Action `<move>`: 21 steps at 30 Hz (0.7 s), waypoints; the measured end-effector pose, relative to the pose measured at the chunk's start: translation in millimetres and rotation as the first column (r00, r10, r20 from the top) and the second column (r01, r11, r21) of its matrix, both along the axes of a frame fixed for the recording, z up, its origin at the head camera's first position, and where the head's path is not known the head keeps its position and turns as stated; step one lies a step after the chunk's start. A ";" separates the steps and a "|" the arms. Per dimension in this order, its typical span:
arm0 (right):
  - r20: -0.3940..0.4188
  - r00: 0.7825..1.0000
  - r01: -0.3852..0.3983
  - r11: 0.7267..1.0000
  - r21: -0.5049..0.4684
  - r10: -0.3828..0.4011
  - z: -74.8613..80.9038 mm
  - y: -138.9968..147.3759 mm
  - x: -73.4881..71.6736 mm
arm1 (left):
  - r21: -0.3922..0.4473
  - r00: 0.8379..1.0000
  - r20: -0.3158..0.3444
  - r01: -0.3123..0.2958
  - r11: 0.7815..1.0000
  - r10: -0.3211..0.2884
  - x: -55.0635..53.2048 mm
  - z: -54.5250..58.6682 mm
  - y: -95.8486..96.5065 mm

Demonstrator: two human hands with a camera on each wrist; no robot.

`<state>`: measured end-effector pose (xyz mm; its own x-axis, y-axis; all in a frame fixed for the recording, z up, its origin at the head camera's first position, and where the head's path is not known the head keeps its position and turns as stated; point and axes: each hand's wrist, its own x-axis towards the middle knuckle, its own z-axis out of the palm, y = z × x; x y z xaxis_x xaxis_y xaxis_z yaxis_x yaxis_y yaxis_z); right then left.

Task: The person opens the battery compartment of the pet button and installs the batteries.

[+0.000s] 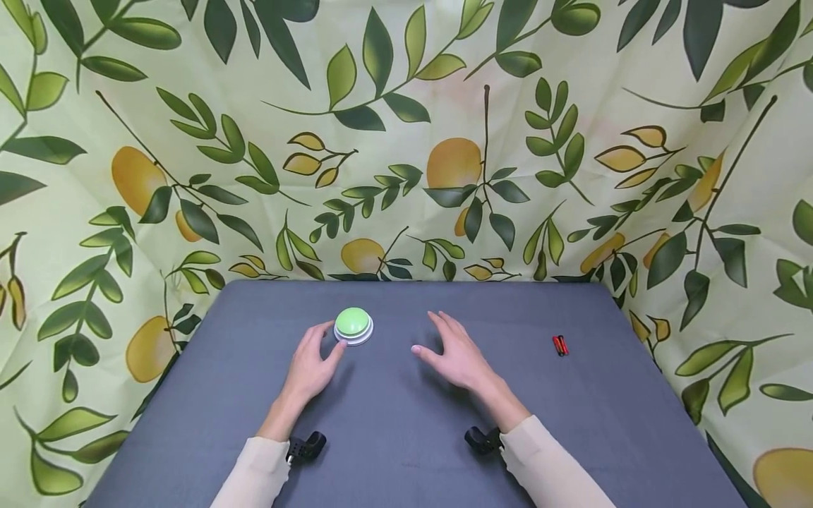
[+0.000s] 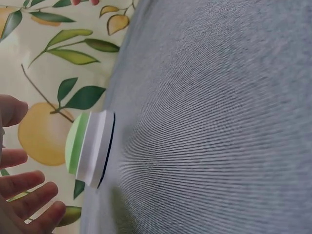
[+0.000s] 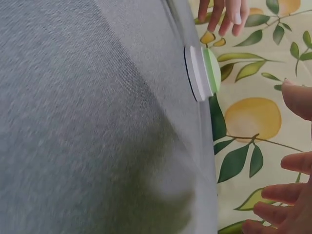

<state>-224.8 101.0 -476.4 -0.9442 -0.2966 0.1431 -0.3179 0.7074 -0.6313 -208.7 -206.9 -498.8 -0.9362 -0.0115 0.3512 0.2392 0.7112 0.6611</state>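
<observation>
A round push button with a green dome (image 1: 352, 322) and a white base (image 1: 360, 339) sits on the table, left of the middle. Beside its left edge is my left hand (image 1: 310, 365), thumb and fingers spread with nothing held between them. The left wrist view shows the push button (image 2: 88, 148) from the side, just past the spread fingertips (image 2: 52, 192). My right hand (image 1: 459, 354) hovers over the table to the right of the button, fingers extended and thumb apart, holding nothing. Its fingers (image 3: 280, 195) also show relaxed in the right wrist view.
Two small red-and-black batteries (image 1: 560, 345) lie side by side on the right part of the table (image 1: 406, 451), which has a grey-blue cover. A leaf-and-fruit patterned cloth (image 1: 394, 155) hangs behind the table and along both sides. Each wrist wears a black camera mount (image 1: 308, 446).
</observation>
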 end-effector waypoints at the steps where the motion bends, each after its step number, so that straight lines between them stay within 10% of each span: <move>1: -0.003 1.000 -0.004 1.000 -0.010 0.004 -0.2 -2.4 -1.5 | 0.006 1.000 0.002 -0.005 1.000 0.005 -1.1 0.1 -0.8; 21: 0.071 0.997 -0.023 0.989 -0.143 0.034 -10.2 -48.6 -29.3 | 0.118 0.988 0.152 -0.017 0.993 -0.001 -26.3 -3.1 -8.9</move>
